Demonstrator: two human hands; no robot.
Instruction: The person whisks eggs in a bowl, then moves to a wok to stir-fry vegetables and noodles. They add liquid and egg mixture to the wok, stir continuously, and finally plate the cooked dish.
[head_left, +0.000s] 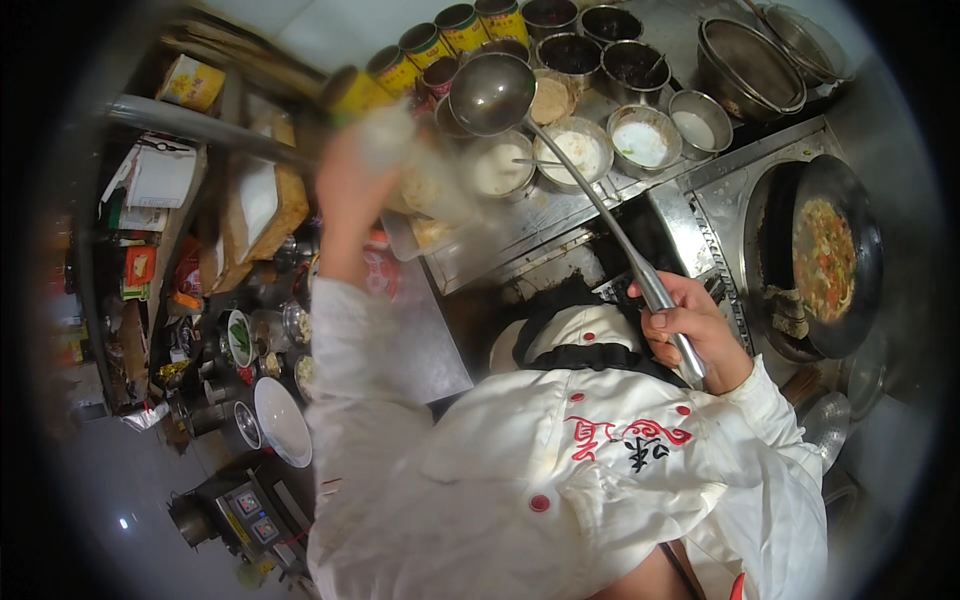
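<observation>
My right hand (694, 326) grips the metal handle of a long steel ladle (493, 94), whose bowl is raised over the seasoning pots. Blurred by motion, my left hand (356, 180) holds a pale, translucent container (435, 184), perhaps a bottle; its exact shape cannot be told. Below the ladle are steel pots of white powder (576, 154) and a pot of tan powder (551, 99). At the right, a dark wok (866, 255) holds a soupy mix (825, 259) with orange and green pieces.
Yellow-labelled cans (394, 71) and pots of dark sauce (568, 56) line the back. A strainer over a pot (752, 66) stands at upper right. At left are shelves with boxes (266, 210), bowls of ingredients and a white plate (283, 421). A perforated skimmer (827, 427) lies at lower right.
</observation>
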